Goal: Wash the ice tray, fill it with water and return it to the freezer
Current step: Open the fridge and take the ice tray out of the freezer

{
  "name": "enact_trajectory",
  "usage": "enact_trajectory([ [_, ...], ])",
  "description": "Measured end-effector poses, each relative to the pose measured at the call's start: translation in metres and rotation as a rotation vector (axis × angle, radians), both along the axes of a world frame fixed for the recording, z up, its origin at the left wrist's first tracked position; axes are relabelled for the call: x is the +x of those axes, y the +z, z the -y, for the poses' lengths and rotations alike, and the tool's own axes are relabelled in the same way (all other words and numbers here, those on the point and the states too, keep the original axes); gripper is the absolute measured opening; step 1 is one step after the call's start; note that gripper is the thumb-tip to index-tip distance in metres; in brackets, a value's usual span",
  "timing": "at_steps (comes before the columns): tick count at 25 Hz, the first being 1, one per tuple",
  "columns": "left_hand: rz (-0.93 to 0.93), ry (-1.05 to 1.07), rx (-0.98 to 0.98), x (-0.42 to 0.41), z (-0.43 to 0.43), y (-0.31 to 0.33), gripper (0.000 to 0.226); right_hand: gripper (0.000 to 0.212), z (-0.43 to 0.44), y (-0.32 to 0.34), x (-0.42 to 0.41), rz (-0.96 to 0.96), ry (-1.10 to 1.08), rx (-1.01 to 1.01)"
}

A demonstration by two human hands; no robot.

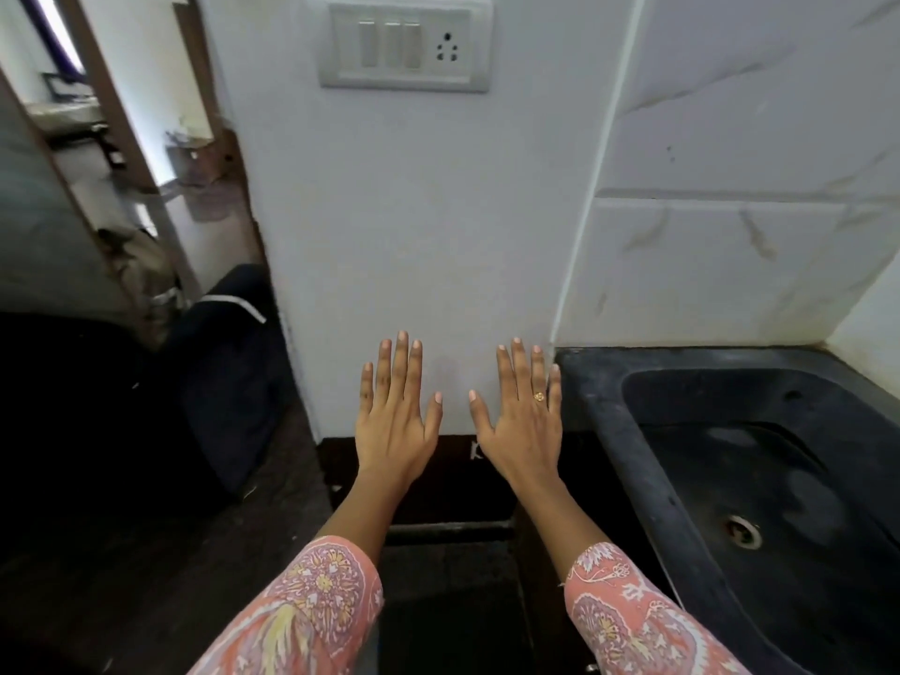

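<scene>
My left hand (395, 421) and right hand (523, 423) are spread flat, holding nothing. The sink (759, 479) sits right of them, seemingly empty.

At twelve o'clock, switch panel (405, 43) on wall (414, 226); at four, sink (759, 479); at nine, bag (229, 377).

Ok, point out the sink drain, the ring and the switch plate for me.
sink drain (743, 531), head view, on its metal centre.
ring (539, 396), head view, on its gold top, right hand.
switch plate (405, 46), head view, on a middle switch.
</scene>
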State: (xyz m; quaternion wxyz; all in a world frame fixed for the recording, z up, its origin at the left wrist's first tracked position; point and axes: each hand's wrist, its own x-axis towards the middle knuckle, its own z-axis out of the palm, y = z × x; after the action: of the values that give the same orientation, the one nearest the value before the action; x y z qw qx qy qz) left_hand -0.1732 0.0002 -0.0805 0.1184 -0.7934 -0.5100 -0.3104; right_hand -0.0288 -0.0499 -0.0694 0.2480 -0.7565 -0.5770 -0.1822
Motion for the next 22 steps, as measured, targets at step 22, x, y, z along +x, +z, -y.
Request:
enact_trajectory([
  [22,0.052,0.801,-0.183,-0.175,0.167,-0.063,0.065,0.066,0.050,-0.073,-0.189,-0.031,0.804,-0.165],
])
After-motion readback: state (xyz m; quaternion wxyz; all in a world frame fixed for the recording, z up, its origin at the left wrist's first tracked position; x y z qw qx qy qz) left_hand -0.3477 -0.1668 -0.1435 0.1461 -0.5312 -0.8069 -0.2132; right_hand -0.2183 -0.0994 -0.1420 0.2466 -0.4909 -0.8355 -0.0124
